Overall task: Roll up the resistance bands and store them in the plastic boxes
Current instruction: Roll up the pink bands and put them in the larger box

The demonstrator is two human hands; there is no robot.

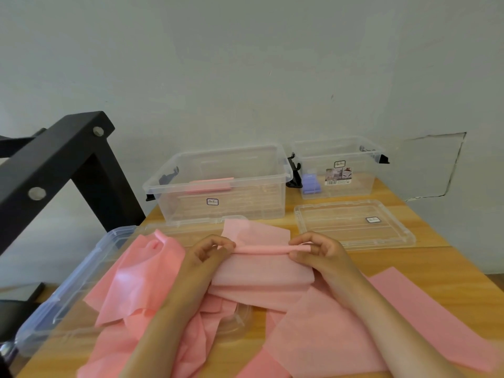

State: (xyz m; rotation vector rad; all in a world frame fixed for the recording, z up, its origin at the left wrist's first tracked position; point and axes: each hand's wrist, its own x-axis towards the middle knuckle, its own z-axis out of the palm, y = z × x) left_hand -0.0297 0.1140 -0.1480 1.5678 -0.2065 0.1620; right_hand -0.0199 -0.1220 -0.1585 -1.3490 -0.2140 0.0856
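Pinching the pink resistance band (pixel 261 271) by its roll, my left hand (pixel 210 252) and right hand (pixel 316 252); uneven turning could skew it.

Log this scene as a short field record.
left hand: pinches left end of half-rolled pink band
right hand: pinches its right end
large box: open, stored pink roll inside
small box: open, purple rolls inside
loose bands: lie unrolled on table
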